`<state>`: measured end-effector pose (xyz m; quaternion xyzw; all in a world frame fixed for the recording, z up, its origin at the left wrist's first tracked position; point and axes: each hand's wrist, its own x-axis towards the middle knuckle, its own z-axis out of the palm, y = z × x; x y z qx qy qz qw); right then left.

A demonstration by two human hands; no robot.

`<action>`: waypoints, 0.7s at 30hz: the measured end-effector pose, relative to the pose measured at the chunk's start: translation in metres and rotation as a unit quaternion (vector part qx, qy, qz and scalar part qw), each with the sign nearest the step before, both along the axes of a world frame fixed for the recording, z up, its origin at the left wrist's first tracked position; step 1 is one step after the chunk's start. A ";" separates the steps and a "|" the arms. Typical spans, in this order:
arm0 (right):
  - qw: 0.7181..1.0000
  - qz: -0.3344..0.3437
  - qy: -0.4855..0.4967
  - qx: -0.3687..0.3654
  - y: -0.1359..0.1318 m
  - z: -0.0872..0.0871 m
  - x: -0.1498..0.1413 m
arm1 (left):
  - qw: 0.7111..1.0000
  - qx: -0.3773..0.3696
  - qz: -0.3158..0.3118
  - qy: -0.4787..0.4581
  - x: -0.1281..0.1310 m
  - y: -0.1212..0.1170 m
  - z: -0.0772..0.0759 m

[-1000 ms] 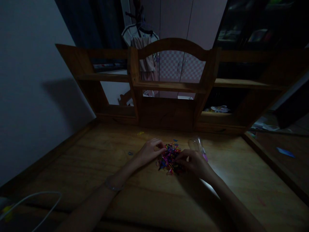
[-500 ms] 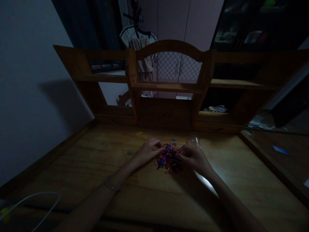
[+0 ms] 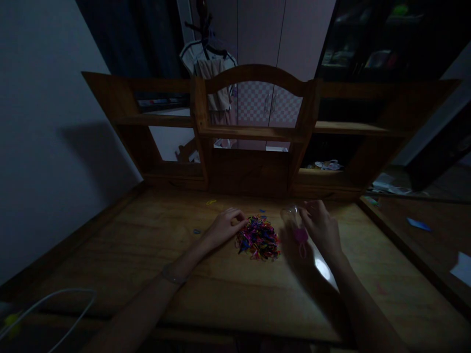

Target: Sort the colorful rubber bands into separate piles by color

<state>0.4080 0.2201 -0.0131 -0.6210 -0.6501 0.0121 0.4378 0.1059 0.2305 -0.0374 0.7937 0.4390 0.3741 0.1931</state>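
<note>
A heap of small, many-coloured looped pieces [image 3: 258,239] lies on the wooden desk; in this dim light I cannot tell whether they are clips or bands. My left hand [image 3: 226,228] rests at the heap's left edge, thumb and index finger curled together against it. Whatever is between those fingertips is hidden. To the right of the heap, my right hand [image 3: 323,228] is raised with fingers closed, and what they hold cannot be made out. Just left of it lies a clear container [image 3: 290,215] with a pink end [image 3: 300,235] and a loop; whether my fingers touch it is unclear.
Loose pieces lie apart from the heap: a yellow one [image 3: 211,202], a bluish one [image 3: 196,231] and blue bits [image 3: 262,211] behind. A wooden shelf unit [image 3: 253,132] stands along the desk's back. A white cable [image 3: 69,291] curves at lower left.
My right hand has moved right, away from the heap and beside the clear container, uncovering its pink end. My left hand has stayed almost in place at the heap.
</note>
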 end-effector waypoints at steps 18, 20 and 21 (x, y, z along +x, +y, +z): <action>0.987 0.046 -0.117 -0.103 0.004 -0.031 -0.006 | 1.000 0.008 0.006 0.021 0.000 0.001 -0.003; 0.989 0.043 -0.106 -0.089 0.008 -0.031 -0.005 | 1.000 0.006 0.002 0.022 0.000 0.001 -0.003; 0.990 0.045 -0.102 -0.085 0.010 -0.031 -0.004 | 1.000 0.004 -0.001 0.023 0.001 0.001 -0.003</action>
